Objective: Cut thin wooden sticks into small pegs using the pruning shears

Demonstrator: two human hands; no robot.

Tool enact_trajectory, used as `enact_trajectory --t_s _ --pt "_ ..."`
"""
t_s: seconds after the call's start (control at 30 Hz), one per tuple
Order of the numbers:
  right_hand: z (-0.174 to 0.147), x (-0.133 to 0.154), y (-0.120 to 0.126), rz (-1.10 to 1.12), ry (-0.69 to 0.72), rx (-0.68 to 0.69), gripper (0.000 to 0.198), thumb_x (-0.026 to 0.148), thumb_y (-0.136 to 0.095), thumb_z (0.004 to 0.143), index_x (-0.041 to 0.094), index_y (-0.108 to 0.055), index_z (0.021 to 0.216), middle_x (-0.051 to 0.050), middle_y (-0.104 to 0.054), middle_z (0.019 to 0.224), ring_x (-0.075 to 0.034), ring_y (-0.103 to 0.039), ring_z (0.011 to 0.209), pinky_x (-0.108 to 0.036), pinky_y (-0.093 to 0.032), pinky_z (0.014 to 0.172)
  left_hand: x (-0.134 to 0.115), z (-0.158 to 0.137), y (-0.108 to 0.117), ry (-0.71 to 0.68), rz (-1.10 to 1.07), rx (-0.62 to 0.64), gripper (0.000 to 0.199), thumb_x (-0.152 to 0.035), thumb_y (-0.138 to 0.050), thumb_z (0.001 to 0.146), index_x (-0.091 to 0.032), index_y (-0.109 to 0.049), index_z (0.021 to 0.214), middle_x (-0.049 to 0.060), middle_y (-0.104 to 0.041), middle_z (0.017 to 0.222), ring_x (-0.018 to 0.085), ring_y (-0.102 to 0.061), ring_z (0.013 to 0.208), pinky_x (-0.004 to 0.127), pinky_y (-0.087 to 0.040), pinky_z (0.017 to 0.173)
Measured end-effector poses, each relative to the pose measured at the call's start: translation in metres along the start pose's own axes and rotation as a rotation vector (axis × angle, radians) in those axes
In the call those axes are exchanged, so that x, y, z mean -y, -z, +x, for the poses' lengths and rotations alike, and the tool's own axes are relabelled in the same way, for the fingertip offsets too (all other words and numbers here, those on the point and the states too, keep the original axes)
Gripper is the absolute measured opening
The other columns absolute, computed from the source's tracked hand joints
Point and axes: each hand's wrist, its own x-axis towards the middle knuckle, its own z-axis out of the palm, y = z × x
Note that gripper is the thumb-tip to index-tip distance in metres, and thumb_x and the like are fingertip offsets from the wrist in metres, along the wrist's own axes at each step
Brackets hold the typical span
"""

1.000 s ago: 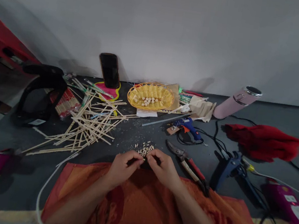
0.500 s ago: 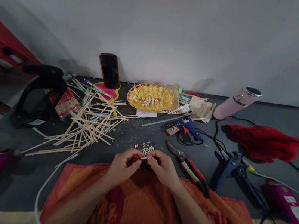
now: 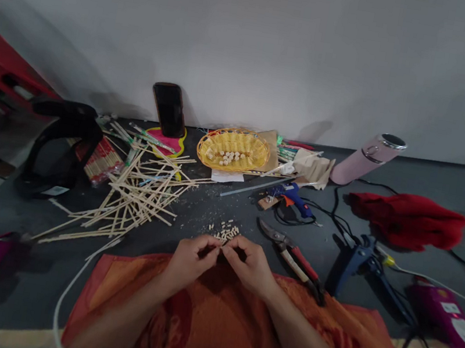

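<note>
My left hand (image 3: pixel 194 257) and my right hand (image 3: pixel 250 264) meet fingertip to fingertip above the front edge of the dark tabletop. Both are closed in a pinch around a short piece of wooden stick, now mostly hidden by the fingers. Just beyond the fingertips lies a small pile of cut stick pieces (image 3: pixel 227 232), with crumbs scattered around it. Under my forearms an orange towel (image 3: pixel 227 320) is spread. A pair of pruning shears (image 3: pixel 290 252) rests to the right of my right hand.
Long thin wooden sticks (image 3: pixel 141 195) lie heaped on the left. At the back, a yellow woven basket (image 3: pixel 257 153) holds small pale pieces. A blue glue gun (image 3: pixel 297 199), blue cutter (image 3: pixel 352 266), red cloth (image 3: pixel 410 220), pink flask (image 3: pixel 362 162) and propped phone (image 3: pixel 169 110) stand around.
My fingertips have drawn closer together over the short stick piece, which showed between them before and is now mostly covered. The view has shifted very slightly; the surrounding things stay put.
</note>
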Motion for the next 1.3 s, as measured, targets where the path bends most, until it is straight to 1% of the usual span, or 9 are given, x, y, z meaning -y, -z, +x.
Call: enact_trajectory --t_s 0.23,0.53,0.63,0.7,0.8,0.87,0.93,1.1,1.3 --pt "0.0 0.001 -0.006 -0.005 -0.015 -0.021 0.021 0.029 -0.053 0.089 0.018 -0.057 0.071 0.002 -0.054 0.067 -0.011 -0.048 0.064 -0.022 -0.039 0.062 0.001 0.0 -0.001 -0.057 0.183 -0.04 0.017 -0.018 -0.055 0.08 -0.02 -0.07 0.088 -0.002 -0.072 0.075 0.01 -0.063 0.062 0.018 -0.046 0.064" --pt "-0.001 0.004 -0.012 0.032 -0.06 -0.066 0.02 0.028 -0.054 0.086 0.018 -0.055 0.069 0.003 -0.053 0.066 -0.011 -0.048 0.064 -0.022 -0.038 0.062 0.004 -0.001 -0.001 -0.102 0.284 -0.092 0.02 -0.016 -0.052 0.08 -0.022 -0.07 0.088 -0.001 -0.074 0.08 0.012 -0.067 0.067 0.021 -0.049 0.068" --pt "-0.001 0.004 -0.012 0.098 -0.082 -0.067 0.022 0.031 -0.055 0.086 0.018 -0.054 0.068 0.003 -0.051 0.065 -0.011 -0.046 0.063 -0.022 -0.037 0.06 0.004 0.001 0.002 -0.09 0.245 -0.125 0.021 -0.016 -0.052 0.081 -0.022 -0.07 0.089 -0.001 -0.075 0.08 0.013 -0.067 0.067 0.021 -0.05 0.068" --pt "-0.001 0.003 -0.01 0.161 -0.109 -0.078 0.024 0.035 -0.055 0.086 0.018 -0.053 0.068 0.003 -0.05 0.064 -0.011 -0.044 0.06 -0.022 -0.036 0.057 0.004 0.001 0.003 -0.058 0.146 -0.132 0.02 -0.02 -0.051 0.084 -0.021 -0.069 0.095 -0.001 -0.074 0.079 0.012 -0.067 0.064 0.021 -0.051 0.066" --pt "0.0 0.001 -0.006 0.238 -0.145 -0.092 0.028 0.039 -0.057 0.086 0.019 -0.051 0.067 0.004 -0.046 0.059 -0.01 -0.039 0.054 -0.022 -0.033 0.052 0.002 0.001 0.004 -0.003 -0.017 -0.107 0.022 -0.027 -0.048 0.09 -0.02 -0.066 0.101 0.0 -0.073 0.076 0.011 -0.066 0.058 0.02 -0.051 0.06" --pt "0.001 0.0 -0.004 0.255 -0.154 -0.092 0.029 0.04 -0.057 0.085 0.019 -0.051 0.067 0.004 -0.046 0.056 -0.01 -0.037 0.053 -0.022 -0.032 0.051 0.001 0.0 0.004 0.009 -0.055 -0.085 0.024 -0.031 -0.047 0.092 -0.019 -0.065 0.103 -0.001 -0.072 0.073 0.011 -0.065 0.057 0.02 -0.05 0.06" --pt "0.001 0.0 -0.003 0.246 -0.155 -0.091 0.029 0.041 -0.058 0.085 0.019 -0.052 0.067 0.004 -0.046 0.056 -0.01 -0.037 0.053 -0.022 -0.032 0.051 0.0 0.0 0.003 -0.004 -0.032 -0.068 0.024 -0.032 -0.051 0.09 -0.02 -0.065 0.104 -0.001 -0.072 0.074 0.011 -0.065 0.059 0.021 -0.05 0.062" --pt "0.001 0.001 -0.005 0.186 -0.135 -0.091 0.031 0.042 -0.056 0.085 0.018 -0.053 0.066 0.003 -0.048 0.061 -0.01 -0.041 0.058 -0.022 -0.035 0.056 -0.001 -0.001 0.001 -0.082 0.068 -0.04 0.02 -0.029 -0.056 0.087 -0.022 -0.067 0.101 0.001 -0.074 0.091 0.014 -0.068 0.08 0.022 -0.05 0.075" --pt "0.002 0.0 -0.008 0.138 -0.111 -0.081 0.028 0.04 -0.055 0.086 0.018 -0.054 0.068 0.002 -0.049 0.065 -0.011 -0.043 0.062 -0.022 -0.036 0.058 0.0 -0.001 -0.001 -0.081 0.153 -0.056 0.02 -0.021 -0.052 0.086 -0.022 -0.069 0.098 0.0 -0.075 0.093 0.014 -0.069 0.081 0.023 -0.05 0.075"
